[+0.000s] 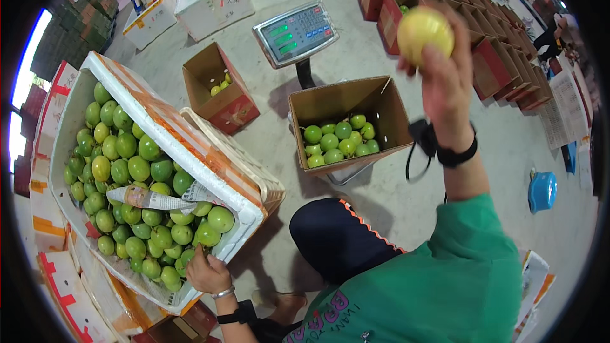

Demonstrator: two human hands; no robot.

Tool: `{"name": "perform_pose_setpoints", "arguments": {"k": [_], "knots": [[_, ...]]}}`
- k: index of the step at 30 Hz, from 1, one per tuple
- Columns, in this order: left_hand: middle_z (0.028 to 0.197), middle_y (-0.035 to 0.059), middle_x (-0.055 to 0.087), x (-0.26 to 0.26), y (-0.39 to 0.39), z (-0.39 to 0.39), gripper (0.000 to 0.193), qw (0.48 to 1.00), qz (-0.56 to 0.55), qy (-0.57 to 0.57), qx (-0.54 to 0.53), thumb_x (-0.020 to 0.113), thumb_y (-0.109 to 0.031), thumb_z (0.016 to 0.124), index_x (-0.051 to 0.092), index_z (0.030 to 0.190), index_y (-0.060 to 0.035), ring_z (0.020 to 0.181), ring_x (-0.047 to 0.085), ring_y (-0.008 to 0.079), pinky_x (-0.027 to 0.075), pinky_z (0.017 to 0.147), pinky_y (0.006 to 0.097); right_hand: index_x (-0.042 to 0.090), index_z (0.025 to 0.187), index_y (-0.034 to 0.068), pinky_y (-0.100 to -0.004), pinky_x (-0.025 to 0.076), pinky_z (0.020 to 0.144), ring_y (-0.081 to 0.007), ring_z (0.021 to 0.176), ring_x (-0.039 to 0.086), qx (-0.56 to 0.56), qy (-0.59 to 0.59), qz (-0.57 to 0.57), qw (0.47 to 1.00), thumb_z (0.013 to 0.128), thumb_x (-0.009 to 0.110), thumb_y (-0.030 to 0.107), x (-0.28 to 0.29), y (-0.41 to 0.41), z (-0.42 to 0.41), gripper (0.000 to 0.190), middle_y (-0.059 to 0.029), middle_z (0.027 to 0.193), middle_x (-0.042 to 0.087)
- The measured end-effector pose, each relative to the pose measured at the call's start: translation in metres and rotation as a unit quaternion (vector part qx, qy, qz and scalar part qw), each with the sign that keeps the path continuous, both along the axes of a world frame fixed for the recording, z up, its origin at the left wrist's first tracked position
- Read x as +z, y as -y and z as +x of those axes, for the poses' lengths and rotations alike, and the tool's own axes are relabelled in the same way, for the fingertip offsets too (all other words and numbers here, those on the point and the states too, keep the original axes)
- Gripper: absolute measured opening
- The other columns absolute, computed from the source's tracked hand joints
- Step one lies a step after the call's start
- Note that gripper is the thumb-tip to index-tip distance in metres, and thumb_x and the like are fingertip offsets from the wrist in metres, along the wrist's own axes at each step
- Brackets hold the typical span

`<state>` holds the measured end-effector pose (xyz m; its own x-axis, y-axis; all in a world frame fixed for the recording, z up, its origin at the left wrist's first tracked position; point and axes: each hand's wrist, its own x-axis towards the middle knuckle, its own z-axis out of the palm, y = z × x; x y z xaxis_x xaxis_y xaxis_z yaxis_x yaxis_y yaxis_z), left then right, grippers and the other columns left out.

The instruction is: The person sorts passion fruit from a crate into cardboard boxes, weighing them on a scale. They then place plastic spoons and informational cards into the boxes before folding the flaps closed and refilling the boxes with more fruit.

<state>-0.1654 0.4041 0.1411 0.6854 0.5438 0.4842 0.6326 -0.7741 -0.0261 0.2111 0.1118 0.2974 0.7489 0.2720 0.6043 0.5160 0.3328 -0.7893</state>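
Observation:
Raised at the upper right, my right hand [445, 71] grips a round yellow fruit [425, 35]; both are blurred. My left hand [208, 270] is at the near corner of a large white foam box [169, 116], its fingertips against the fruit there; whether they close on one is hidden. Heaped in that box are green and yellowish fruit [126, 145] resembling passion fruit, with a strip of printed paper [147, 198] across them. Before me, an open cardboard box [333, 100] on the scale contains a layer of green fruit [338, 142].
Behind the cardboard box stands the scale's lit display [295, 33]. A smaller red carton [233, 109] with a few yellow fruit is left of it. Rows of open cartons [495, 66] fill the upper right. White foam boxes [214, 2] stand beyond; a blue plastic basin [542, 192] lies right.

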Motion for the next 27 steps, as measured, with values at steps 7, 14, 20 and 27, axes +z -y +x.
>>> {"name": "perform_pose_setpoints", "arguments": {"k": [7, 14, 20, 27], "knots": [[0.081, 0.0132, 0.062, -0.002, 0.002, 0.004, 0.042, 1.000, 0.014, 0.005, 0.003, 0.041, -0.034, 0.085, 0.064, 0.102, -0.0029, 0.078, 0.055, 0.0328, 0.041, 0.077, 0.0431, 0.046, 0.118, 0.003, -0.0420, 0.046, 0.081, -0.0364, 0.090, 0.058, -0.039, 0.266, -0.152, 0.951, 0.081, 0.065, 0.034, 0.034, -0.182, 0.045, 0.052, -0.0237, 0.096, 0.059], [0.080, 0.0096, 0.062, 0.001, -0.004, -0.001, 0.035, 1.000, 0.006, 0.016, 0.003, 0.048, -0.033, 0.078, 0.065, 0.094, -0.0075, 0.075, 0.056, 0.0297, 0.042, 0.076, 0.0416, 0.050, 0.124, 0.009, -0.0289, 0.049, 0.073, -0.0163, 0.086, 0.060, -0.006, 0.136, -0.175, 0.975, 0.087, 0.058, 0.013, -0.045, -0.161, 0.043, 0.038, -0.0097, 0.097, 0.063], [0.084, 0.0093, 0.064, 0.015, 0.000, -0.005, 0.029, 0.999, 0.005, 0.027, 0.032, 0.051, -0.029, 0.078, 0.064, 0.095, -0.0093, 0.077, 0.057, 0.0287, 0.042, 0.077, 0.0406, 0.053, 0.118, -0.001, -0.0241, 0.046, 0.078, -0.0128, 0.091, 0.057, 0.033, -0.063, -0.235, 0.969, 0.091, 0.053, 0.010, -0.075, -0.048, 0.050, 0.029, -0.0075, 0.103, 0.060], [0.102, 0.0154, 0.063, 0.064, 0.001, -0.054, 0.031, 0.911, -0.281, 0.292, -0.078, 0.063, -0.012, 0.080, 0.061, 0.110, -0.0041, 0.096, 0.060, 0.0286, 0.046, 0.086, 0.0358, 0.058, 0.102, -0.001, -0.0280, 0.049, 0.073, -0.0216, 0.087, 0.060, 0.079, -0.263, 0.243, 0.930, 0.093, 0.045, 0.008, 0.020, -0.005, 0.230, 0.018, -0.0124, 0.095, 0.062]]}}
